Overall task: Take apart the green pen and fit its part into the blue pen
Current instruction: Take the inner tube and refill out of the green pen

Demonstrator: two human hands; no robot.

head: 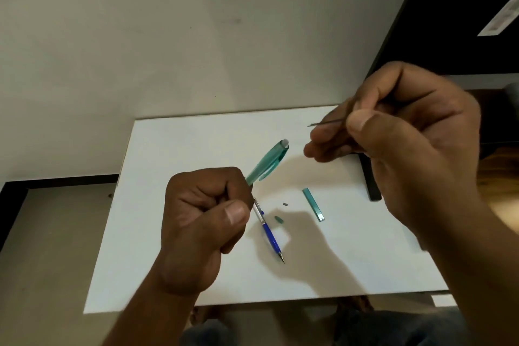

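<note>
Two hands work above the white board (174,233). The left hand (202,222) is fisted around the green pen (268,161) barrel, its end pointing up. The right hand (398,143) pinches a thin dark refill (325,123) between thumb and forefinger. The blue pen (269,230) lies mid-board, with green pieces (314,203) beside it. Disassembly looks done; next, I judge, the blue pen must be picked up and opened.
</note>
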